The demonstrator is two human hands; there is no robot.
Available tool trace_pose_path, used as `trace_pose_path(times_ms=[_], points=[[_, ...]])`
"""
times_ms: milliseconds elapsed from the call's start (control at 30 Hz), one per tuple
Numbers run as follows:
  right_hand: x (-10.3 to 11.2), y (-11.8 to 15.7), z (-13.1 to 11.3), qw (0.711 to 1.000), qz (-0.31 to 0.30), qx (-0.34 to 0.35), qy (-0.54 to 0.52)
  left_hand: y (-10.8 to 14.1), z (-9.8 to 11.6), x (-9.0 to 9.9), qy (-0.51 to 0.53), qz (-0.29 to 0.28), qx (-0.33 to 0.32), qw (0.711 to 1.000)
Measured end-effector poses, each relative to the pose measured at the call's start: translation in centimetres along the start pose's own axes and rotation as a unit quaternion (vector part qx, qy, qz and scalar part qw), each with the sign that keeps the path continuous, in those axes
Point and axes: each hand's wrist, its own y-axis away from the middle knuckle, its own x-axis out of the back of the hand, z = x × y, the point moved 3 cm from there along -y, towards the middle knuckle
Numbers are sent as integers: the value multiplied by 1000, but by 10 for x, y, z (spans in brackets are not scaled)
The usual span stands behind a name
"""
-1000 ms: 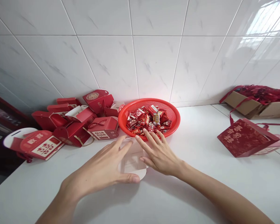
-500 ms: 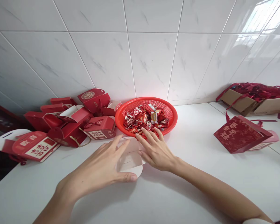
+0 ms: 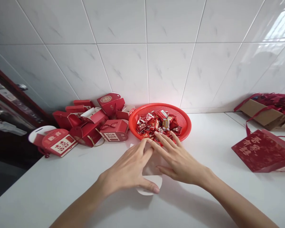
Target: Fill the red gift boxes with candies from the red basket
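Observation:
A small paper gift box [image 3: 150, 184], pale inside, stands at the counter's front middle, largely hidden under my hands; its rounded white near flap shows. My left hand [image 3: 129, 169] arches over its left side, thumb lying across that flap and forefinger stretched toward the far side. Over the right and far side spreads my right hand [image 3: 178, 160], fingers extended and overlapping the basket's near rim from my viewpoint. Whether the fingertips press the box I cannot tell. Just beyond is a red plastic basket [image 3: 187, 118] holding many wrapped candies [image 3: 154, 123].
Several red gift boxes [image 3: 90, 134] are piled at the left, against the wall. A dark red bag-like box [image 3: 261, 152] stands at the right, before a cardboard carton [image 3: 261, 117] of red ribbons. Tiled wall [image 3: 171, 72] bounds the counter's back.
The view has swung left, so everything sits further right. My hands have drawn closer together over the box, left forefinger now near the right fingers.

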Motion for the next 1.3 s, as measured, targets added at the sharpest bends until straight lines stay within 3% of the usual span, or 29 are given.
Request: trace_pose_path(times_ms=[100,200,533,700,800,900,933,967,1033,1100,1200,1300], points=[[-6,0,5,999,-39,-15,-17,-5,-2,-8,-16,-1,-17,1000],[-11,0,7,997,-63,-24,-31,-2,-4,-11,0,-6,6,1000],[-15,-1,6,998,-57,-25,-32,9,2,-10,19,-31,98,995],[-16,-1,9,996,-64,-34,-43,7,0,-10,8,-30,92,995],[1,1,23,997,-11,-4,-74,7,-2,-10,16,-36,88,995],[25,-7,51,991,96,-74,-53,8,-2,-9,22,-40,90,995],[30,-14,61,988,103,-108,-34,9,-1,-8,23,-41,91,995],[31,-22,72,986,84,-144,-18,9,-1,-7,24,-42,89,995],[25,-42,92,974,-15,-226,-3,10,1,-5,26,-45,80,995],[17,-61,109,963,-51,-265,-9,12,2,-2,29,-48,67,996],[1,-78,127,951,-90,-292,-35,14,3,4,30,-38,44,998],[-11,-81,134,951,-116,-278,-72,16,4,10,21,-2,8,1000]])
